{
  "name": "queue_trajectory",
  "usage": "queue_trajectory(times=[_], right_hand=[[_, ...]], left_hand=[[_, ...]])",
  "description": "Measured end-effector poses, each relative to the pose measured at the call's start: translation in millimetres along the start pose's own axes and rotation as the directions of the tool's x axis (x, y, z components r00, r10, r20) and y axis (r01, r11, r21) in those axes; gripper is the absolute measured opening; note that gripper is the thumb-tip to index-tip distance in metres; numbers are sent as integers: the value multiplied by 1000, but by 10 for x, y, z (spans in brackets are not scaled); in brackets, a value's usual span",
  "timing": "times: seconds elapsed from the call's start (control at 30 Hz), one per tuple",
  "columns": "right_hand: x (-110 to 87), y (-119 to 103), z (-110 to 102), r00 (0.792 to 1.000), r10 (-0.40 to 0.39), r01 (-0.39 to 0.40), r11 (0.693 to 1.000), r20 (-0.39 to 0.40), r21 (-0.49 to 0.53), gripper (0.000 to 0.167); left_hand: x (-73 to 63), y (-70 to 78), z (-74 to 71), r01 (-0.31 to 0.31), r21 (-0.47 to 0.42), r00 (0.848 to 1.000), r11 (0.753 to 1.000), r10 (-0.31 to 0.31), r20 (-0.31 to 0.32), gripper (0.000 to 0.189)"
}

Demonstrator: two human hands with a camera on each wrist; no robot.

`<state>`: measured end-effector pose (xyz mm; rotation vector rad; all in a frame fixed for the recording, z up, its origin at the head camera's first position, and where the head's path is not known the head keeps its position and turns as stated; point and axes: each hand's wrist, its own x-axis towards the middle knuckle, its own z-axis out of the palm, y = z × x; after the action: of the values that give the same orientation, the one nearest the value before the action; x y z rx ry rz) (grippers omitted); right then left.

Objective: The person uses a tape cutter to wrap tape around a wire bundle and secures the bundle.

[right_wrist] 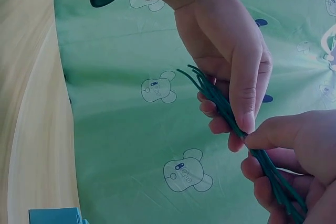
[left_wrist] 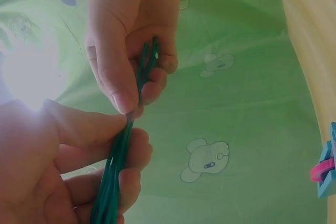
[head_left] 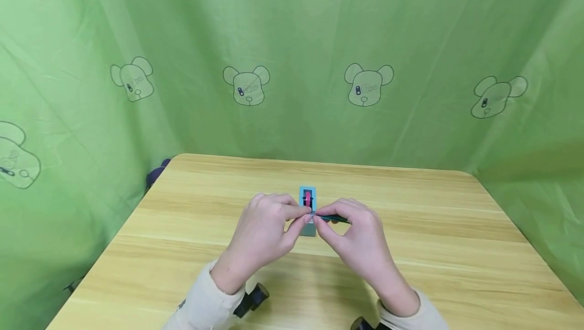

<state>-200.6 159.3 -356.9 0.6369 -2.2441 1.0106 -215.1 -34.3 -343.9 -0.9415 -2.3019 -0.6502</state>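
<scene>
Both hands meet at a bundle of thin dark green strands (right_wrist: 220,109), which run through the fingers of each. My left hand (head_left: 269,226) pinches the bundle between thumb and fingers. Close against it, my right hand (head_left: 358,231) pinches the same strands, the two thumbs almost touching. Loose ends fan out past the fingers in the right wrist view. In the left wrist view, the strands (left_wrist: 113,177) lie along the curled fingers of the near hand. Whether anything is wrapped round the pinched spot is hidden by the fingertips.
Just beyond the fingertips stands a light blue tape dispenser (head_left: 307,189) with a pink core, on a wooden table (head_left: 219,183). Green curtains (head_left: 301,31) printed with bear heads surround the table. Dark devices (head_left: 253,299) are worn at the wrists.
</scene>
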Motion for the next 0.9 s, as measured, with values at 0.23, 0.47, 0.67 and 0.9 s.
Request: queue_trajectory(times=[0.23, 0.47, 0.67, 0.9], right_hand=[[3, 8, 15, 997, -59, 57, 998, -54, -29, 15], [0, 11, 24, 995, -63, 61, 998, -79, -35, 15], [-10, -4, 31, 998, 7, -5, 999, -58, 32, 18], [-16, -12, 33, 997, 73, -71, 996, -33, 60, 19]], left_hand=[[3, -3, 13, 23, -14, 1000, 1000, -23, 11, 11], [14, -15, 30, 45, -44, 997, 998, -42, 59, 13], [25, -18, 46, 21, -31, 999, 999, -20, 38, 9], [12, -6, 60, -11, 8, 1000, 1000, 11, -7, 6]])
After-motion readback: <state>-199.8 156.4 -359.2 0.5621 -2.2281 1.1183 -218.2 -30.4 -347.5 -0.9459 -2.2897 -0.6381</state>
